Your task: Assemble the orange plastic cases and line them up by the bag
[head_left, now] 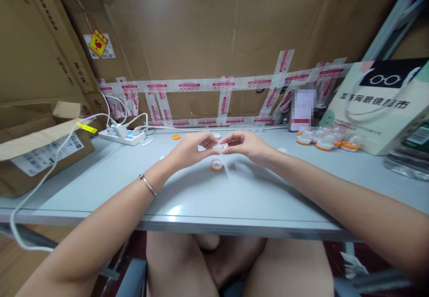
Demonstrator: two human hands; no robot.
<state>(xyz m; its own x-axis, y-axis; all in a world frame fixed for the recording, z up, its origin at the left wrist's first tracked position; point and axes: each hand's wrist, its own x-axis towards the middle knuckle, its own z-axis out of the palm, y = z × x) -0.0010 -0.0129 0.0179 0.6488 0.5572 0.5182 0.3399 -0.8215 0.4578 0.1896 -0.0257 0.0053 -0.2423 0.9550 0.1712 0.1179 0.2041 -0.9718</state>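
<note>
Both of my hands meet over the middle of the table around a small white piece with dark marks or holes (223,146). My right hand (246,146) pinches it between thumb and fingertips. From the other side, the curved thumb and fingers of my left hand (196,148) close on its left edge. Just below them, a round clear part with an orange base (216,165) rests on the table. Behind the fingertips lies a small round whitish piece (217,136). An orange ring (176,137) is farther back on the left.
Several clear parts with orange bases (324,144) cluster at the right, before a phone (302,108) and a paper bag (378,109). A power strip (123,137) with white cables and an open cardboard box (47,149) stand left. Large cardboard (201,28) walls off the back.
</note>
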